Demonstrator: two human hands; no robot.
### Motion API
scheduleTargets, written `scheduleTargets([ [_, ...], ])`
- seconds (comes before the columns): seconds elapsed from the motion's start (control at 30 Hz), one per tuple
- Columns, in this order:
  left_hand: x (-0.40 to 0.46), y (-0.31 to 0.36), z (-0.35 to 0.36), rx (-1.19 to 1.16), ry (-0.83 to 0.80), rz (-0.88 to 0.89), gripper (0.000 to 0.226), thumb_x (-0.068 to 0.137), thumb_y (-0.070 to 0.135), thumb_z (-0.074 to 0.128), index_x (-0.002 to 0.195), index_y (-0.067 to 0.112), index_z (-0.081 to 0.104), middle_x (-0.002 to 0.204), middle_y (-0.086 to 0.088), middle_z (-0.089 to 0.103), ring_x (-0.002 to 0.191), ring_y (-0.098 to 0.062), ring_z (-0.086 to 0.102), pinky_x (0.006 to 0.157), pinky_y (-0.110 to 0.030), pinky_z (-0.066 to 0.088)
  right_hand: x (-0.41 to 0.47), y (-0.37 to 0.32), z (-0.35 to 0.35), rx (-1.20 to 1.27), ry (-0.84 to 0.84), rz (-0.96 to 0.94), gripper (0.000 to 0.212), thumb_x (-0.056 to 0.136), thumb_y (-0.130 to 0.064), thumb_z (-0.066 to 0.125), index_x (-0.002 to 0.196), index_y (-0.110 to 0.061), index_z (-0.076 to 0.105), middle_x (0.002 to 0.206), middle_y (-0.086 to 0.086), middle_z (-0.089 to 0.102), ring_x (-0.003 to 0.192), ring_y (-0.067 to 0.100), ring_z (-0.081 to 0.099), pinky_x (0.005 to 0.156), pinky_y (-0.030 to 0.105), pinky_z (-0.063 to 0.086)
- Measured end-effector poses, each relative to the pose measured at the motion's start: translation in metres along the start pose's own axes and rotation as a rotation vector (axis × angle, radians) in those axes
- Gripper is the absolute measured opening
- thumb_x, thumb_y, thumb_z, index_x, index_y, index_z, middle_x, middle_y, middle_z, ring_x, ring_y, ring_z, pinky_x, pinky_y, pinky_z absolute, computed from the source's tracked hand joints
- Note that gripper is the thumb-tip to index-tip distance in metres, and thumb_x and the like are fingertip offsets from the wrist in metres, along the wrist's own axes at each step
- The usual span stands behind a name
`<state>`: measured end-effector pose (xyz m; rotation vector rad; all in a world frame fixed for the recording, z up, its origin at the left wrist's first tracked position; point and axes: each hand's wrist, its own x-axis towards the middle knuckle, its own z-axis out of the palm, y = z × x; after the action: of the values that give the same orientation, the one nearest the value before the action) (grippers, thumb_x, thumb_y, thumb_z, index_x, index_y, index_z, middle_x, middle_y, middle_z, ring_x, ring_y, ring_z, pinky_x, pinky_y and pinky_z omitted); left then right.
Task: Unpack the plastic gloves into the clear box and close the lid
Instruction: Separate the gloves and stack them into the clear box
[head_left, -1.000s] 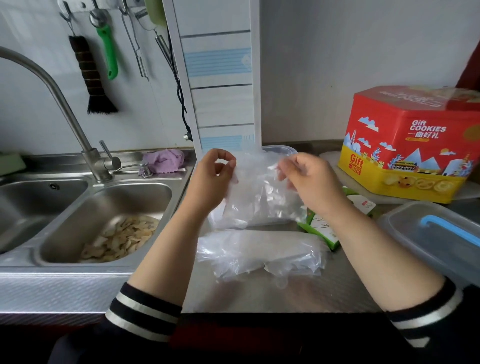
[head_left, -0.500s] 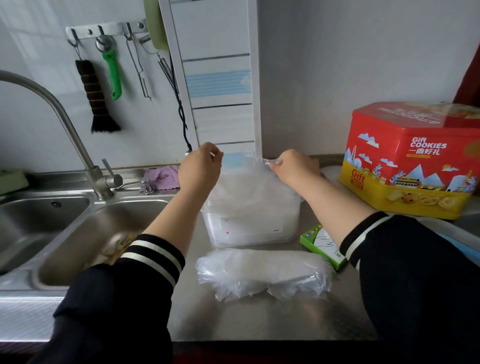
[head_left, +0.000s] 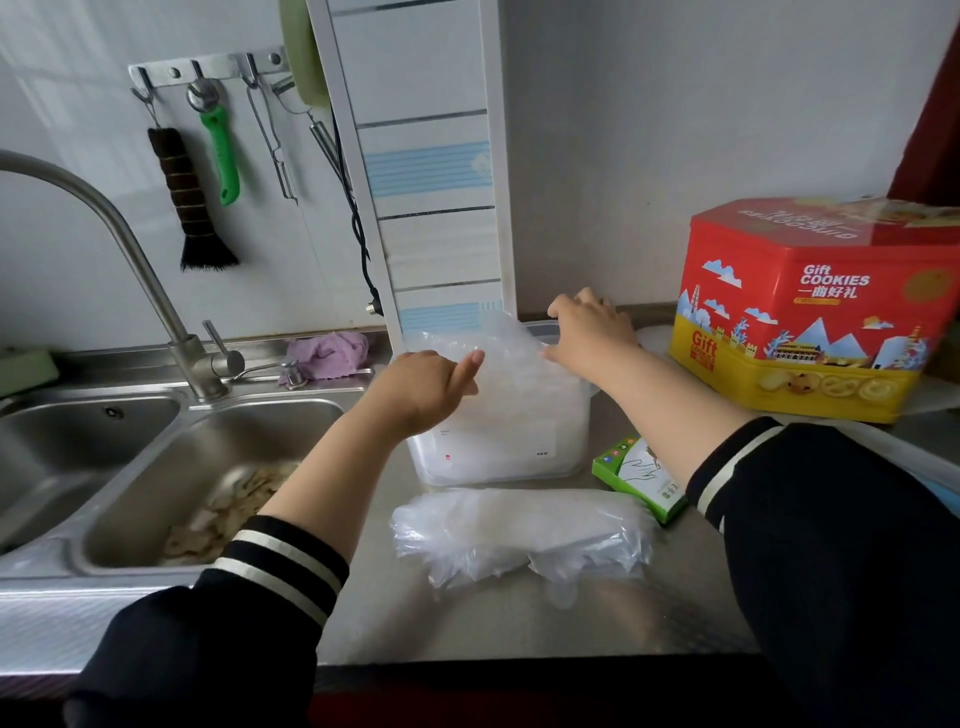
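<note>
The clear box (head_left: 498, 457) stands on the steel counter, lid off. A stack of thin plastic gloves (head_left: 511, 364) lies in its top, partly sticking up above the rim. My left hand (head_left: 423, 389) rests on the left side of that stack, thumb out. My right hand (head_left: 589, 332) presses on the stack's far right corner at the box rim. A second pile of plastic gloves (head_left: 519, 535) lies on the counter in front of the box. The green glove carton (head_left: 641, 478) lies to the right of the box.
A red and yellow cookie tin (head_left: 810, 312) stands at the right. The box lid (head_left: 930, 467) shows behind my right sleeve. A double sink (head_left: 156, 467) with food scraps and a tap (head_left: 156, 291) lies left. A pink cloth (head_left: 327, 353) sits behind the sink.
Both hands carried the glove stack from above the counter into the box, then pushed it down. The left hand's pinch on the stack has loosened to a resting hand.
</note>
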<state>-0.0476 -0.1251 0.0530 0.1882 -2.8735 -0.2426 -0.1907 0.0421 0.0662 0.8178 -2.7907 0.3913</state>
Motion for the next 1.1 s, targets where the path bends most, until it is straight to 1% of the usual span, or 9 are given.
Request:
scheduleTargets([
  [0.1, -0.003, -0.001, -0.002, -0.002, 0.202, 0.022, 0.056, 0.100, 0.049, 0.026, 0.094, 0.022, 0.076, 0.093, -0.004, 0.073, 0.097, -0.025, 0.062, 0.084, -0.037, 0.048, -0.016, 0.011, -0.002, 0.199, 0.162, -0.080, 0.039, 0.090, -0.033, 0.063, 0.125, -0.019, 0.053, 0.126, 0.006, 0.049, 0.117, 0.027, 0.047, 0.093, 0.038, 0.041],
  [0.2, -0.016, 0.010, 0.004, 0.047, 0.557, 0.174, 0.045, 0.097, 0.039, 0.040, 0.081, 0.011, 0.073, 0.074, -0.004, 0.069, 0.077, -0.029, 0.060, 0.063, -0.037, 0.048, -0.054, 0.020, -0.001, 0.433, 0.422, -0.301, 0.020, 0.091, -0.026, 0.060, 0.109, -0.016, 0.062, 0.101, -0.004, 0.056, 0.092, 0.012, 0.052, 0.076, 0.034, 0.048],
  [0.3, -0.037, 0.026, 0.024, 0.040, 0.798, 0.307, 0.030, 0.098, 0.024, 0.052, 0.079, 0.007, 0.068, 0.075, -0.003, 0.066, 0.071, -0.027, 0.056, 0.059, -0.036, 0.045, -0.105, 0.021, 0.008, 0.506, 0.524, -0.454, 0.020, 0.090, -0.030, 0.056, 0.089, -0.012, 0.065, 0.082, -0.004, 0.059, 0.074, 0.010, 0.049, 0.063, 0.026, 0.042],
  [0.4, -0.060, 0.045, 0.051, -0.079, 0.700, 0.383, 0.026, 0.097, 0.023, 0.054, 0.081, 0.008, 0.068, 0.077, -0.003, 0.064, 0.069, -0.025, 0.056, 0.057, -0.035, 0.045, -0.140, 0.021, 0.025, 0.553, 0.179, -0.462, 0.025, 0.084, -0.041, 0.066, 0.081, -0.016, 0.065, 0.077, -0.010, 0.057, 0.077, 0.008, 0.050, 0.067, 0.026, 0.043],
  [0.47, -0.072, 0.051, 0.072, -0.162, 0.538, 0.319, 0.029, 0.096, 0.030, 0.051, 0.084, 0.012, 0.070, 0.076, 0.000, 0.064, 0.068, -0.021, 0.057, 0.057, -0.036, 0.048, -0.153, 0.024, 0.040, 0.511, -0.113, -0.403, 0.025, 0.078, -0.044, 0.073, 0.090, -0.023, 0.066, 0.088, -0.016, 0.054, 0.090, 0.003, 0.049, 0.079, 0.025, 0.042],
  [0.53, -0.082, 0.053, 0.090, -0.263, 0.381, 0.217, 0.035, 0.095, 0.039, 0.044, 0.087, 0.016, 0.070, 0.078, 0.003, 0.065, 0.072, -0.017, 0.058, 0.061, -0.038, 0.050, -0.160, 0.028, 0.054, 0.460, -0.215, -0.347, 0.028, 0.077, -0.039, 0.077, 0.098, -0.026, 0.064, 0.096, -0.016, 0.050, 0.098, 0.004, 0.048, 0.086, 0.024, 0.040],
  [0.63, -0.094, 0.053, 0.101, -0.370, 0.270, 0.143, 0.044, 0.095, 0.047, 0.034, 0.093, 0.021, 0.069, 0.084, 0.007, 0.065, 0.082, -0.015, 0.056, 0.070, -0.039, 0.048, -0.163, 0.029, 0.065, 0.481, -0.179, -0.276, 0.015, 0.078, -0.030, 0.076, 0.089, -0.025, 0.066, 0.089, -0.015, 0.050, 0.096, 0.011, 0.053, 0.087, 0.033, 0.044],
  [0.8, -0.102, 0.052, 0.101, -0.361, 0.240, 0.164, 0.053, 0.079, 0.069, 0.052, 0.103, 0.024, 0.068, 0.091, 0.015, 0.064, 0.087, -0.009, 0.055, 0.072, -0.027, 0.047, -0.161, 0.025, 0.066, 0.520, -0.104, -0.181, 0.011, 0.083, -0.030, 0.071, 0.074, -0.025, 0.067, 0.083, -0.008, 0.058, 0.084, 0.014, 0.057, 0.079, 0.037, 0.046],
  [1.1, -0.101, 0.056, 0.092, -0.501, 0.437, -0.053, 0.016, 0.087, 0.036, 0.061, 0.096, 0.024, 0.067, 0.087, 0.015, 0.068, 0.085, -0.010, 0.060, 0.073, -0.030, 0.047, -0.146, 0.019, 0.047, 0.672, 0.035, -0.124, 0.038, 0.094, -0.037, 0.056, 0.078, -0.003, 0.064, 0.075, 0.009, 0.058, 0.070, 0.024, 0.052, 0.066, 0.039, 0.042],
])
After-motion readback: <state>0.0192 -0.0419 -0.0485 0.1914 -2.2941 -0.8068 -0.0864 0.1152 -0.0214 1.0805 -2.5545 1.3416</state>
